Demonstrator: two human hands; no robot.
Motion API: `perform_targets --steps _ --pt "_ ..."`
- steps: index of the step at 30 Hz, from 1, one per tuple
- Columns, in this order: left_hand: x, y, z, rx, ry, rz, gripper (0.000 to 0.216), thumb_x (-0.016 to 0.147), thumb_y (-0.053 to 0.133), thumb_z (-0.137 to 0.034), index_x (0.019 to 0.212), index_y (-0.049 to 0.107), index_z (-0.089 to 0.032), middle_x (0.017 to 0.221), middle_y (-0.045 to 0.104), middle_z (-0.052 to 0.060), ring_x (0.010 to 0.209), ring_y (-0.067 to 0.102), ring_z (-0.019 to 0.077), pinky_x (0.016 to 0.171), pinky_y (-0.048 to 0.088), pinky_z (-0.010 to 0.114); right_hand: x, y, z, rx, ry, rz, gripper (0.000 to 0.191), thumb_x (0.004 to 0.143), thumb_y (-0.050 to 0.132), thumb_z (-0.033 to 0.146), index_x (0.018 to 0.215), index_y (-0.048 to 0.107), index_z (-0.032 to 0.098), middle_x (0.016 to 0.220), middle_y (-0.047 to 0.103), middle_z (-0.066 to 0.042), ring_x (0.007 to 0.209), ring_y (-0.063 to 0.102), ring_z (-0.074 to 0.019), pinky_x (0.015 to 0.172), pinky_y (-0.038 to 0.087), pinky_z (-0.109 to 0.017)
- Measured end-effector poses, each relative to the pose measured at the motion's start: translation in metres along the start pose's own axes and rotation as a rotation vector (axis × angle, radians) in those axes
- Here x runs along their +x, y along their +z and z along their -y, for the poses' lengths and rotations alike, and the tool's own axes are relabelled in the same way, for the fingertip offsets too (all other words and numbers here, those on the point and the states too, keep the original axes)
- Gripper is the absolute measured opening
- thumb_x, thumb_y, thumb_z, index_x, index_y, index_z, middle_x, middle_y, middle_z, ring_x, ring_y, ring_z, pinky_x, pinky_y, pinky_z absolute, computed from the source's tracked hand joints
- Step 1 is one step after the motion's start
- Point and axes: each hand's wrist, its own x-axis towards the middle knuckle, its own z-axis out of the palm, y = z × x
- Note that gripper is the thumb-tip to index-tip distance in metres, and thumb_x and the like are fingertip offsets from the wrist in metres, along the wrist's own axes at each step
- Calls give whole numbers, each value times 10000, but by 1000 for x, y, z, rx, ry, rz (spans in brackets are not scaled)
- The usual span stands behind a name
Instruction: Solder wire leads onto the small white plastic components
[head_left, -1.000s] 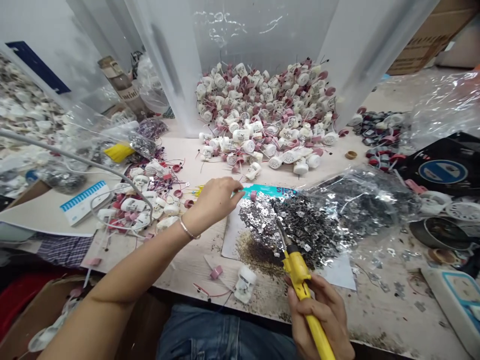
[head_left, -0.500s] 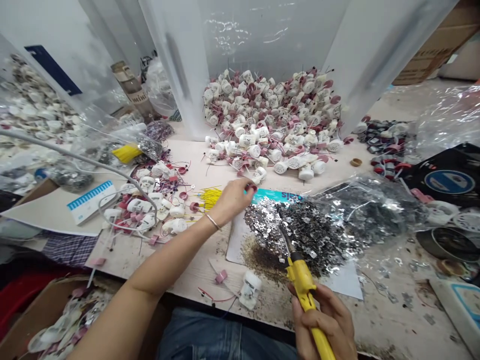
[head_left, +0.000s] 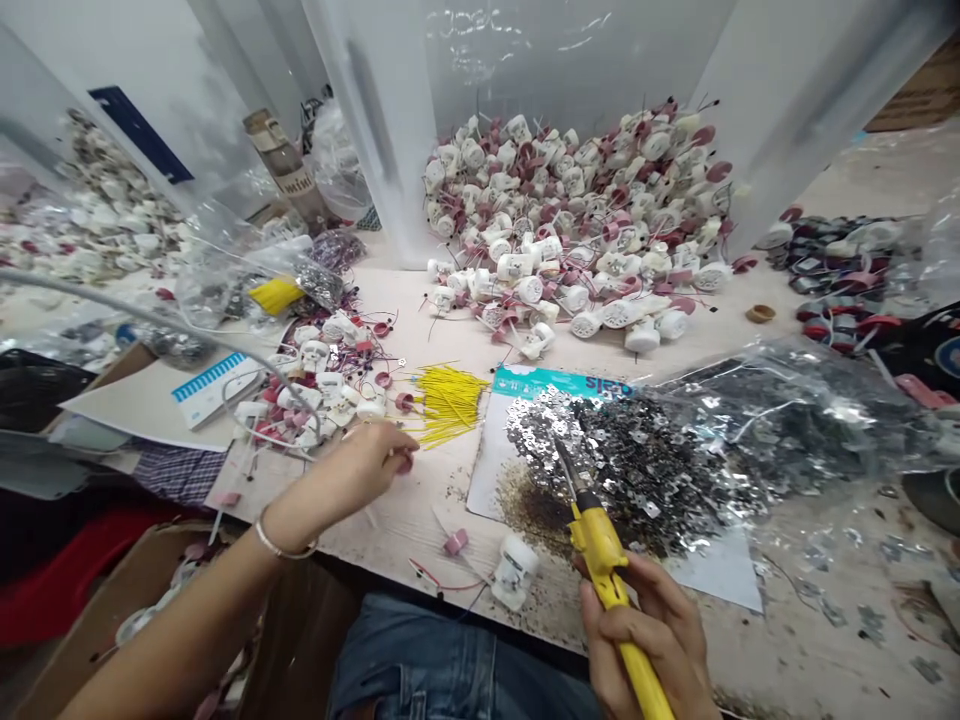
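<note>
My left hand (head_left: 367,468) hovers over the table beside a bundle of yellow wires (head_left: 454,405), its fingertips pinched round a small pink ring-like piece (head_left: 405,463), partly hidden. In my right hand (head_left: 649,630) is a yellow-handled soldering iron (head_left: 600,540). The iron's metal tip points into a heap of small silver metal plates (head_left: 637,460), which lies on a white sheet with a teal band (head_left: 540,382). Near the front edge rests a white plastic motor housing (head_left: 514,570), with a pink piece (head_left: 455,542) and thin wires close by.
A large pile of white and pink parts (head_left: 570,230) fills the back. More such parts (head_left: 322,380) lie left of the yellow wires, by a grey cable. A clear plastic bag (head_left: 810,400) of metal plates spreads right. Below left is a cardboard box (head_left: 82,655).
My left hand has moved left and nearer to me, away from the pile's front, uncovering the yellow wires. My right hand keeps the iron in the heap. The view has shifted slightly left.
</note>
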Motion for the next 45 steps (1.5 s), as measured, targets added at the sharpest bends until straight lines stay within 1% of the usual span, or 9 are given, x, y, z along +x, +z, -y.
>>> perform_targets --steps 3,7,11,13,19,32,38,42,45 --pt "-16 23 15 62 -30 36 243 785 471 -119 811 706 -179 858 700 77 824 642 214 754 465 288 1 3 4 -14 46 -3 232 709 669 2 648 519 168 1161 551 -55 858 698 -147 657 609 -232" --pt "-23 37 30 178 -86 -127 319 878 364 -115 974 667 -146 1012 650 129 896 623 227 810 470 339 1 12 5 31 -48 105 188 716 666 36 683 532 164 1188 521 -70 958 668 -167 699 614 -244" --pt "-37 43 18 240 -41 -328 343 908 362 -143 1163 592 -130 1178 593 175 1029 572 274 885 455 417 0 22 0 47 -159 327 162 780 584 28 843 576 177 1271 452 -82 1104 593 -159 830 588 -260" --pt "-47 47 7 187 75 -403 309 922 379 -189 1104 627 -153 1125 614 162 1009 566 275 891 448 432 1 25 -3 52 -158 309 167 788 576 21 844 572 179 1265 450 -77 1109 585 -143 832 582 -239" --pt "-62 64 -14 -68 429 -41 182 887 526 -211 1017 649 -244 1016 616 72 948 552 206 847 456 346 12 22 -11 -11 -111 159 182 738 644 11 766 544 161 1235 480 -67 999 644 -147 747 604 -238" --pt "-58 66 -27 46 418 25 162 913 445 -167 876 600 -194 955 608 76 923 532 228 834 415 386 2 15 9 16 -107 96 220 716 653 -20 735 519 153 1205 487 -77 965 651 -131 696 603 -202" --pt "-63 61 -49 -492 335 -30 67 798 550 -155 760 589 -195 716 634 3 646 564 126 633 460 238 3 29 22 144 -10 146 238 728 667 19 711 490 178 1192 474 -65 1049 614 -151 776 591 -245" --pt "-50 73 -71 -944 266 -188 89 807 602 -234 772 660 -177 789 689 48 733 627 153 701 514 266 6 33 25 160 85 196 206 776 632 70 721 480 197 1193 471 -46 1066 599 -126 820 559 -224" --pt "-41 81 -77 -1068 283 -166 140 819 641 -277 837 719 -162 852 725 80 796 659 180 746 521 292 4 26 21 144 168 209 229 742 706 159 750 483 211 1182 501 -58 1167 544 -180 907 529 -297"
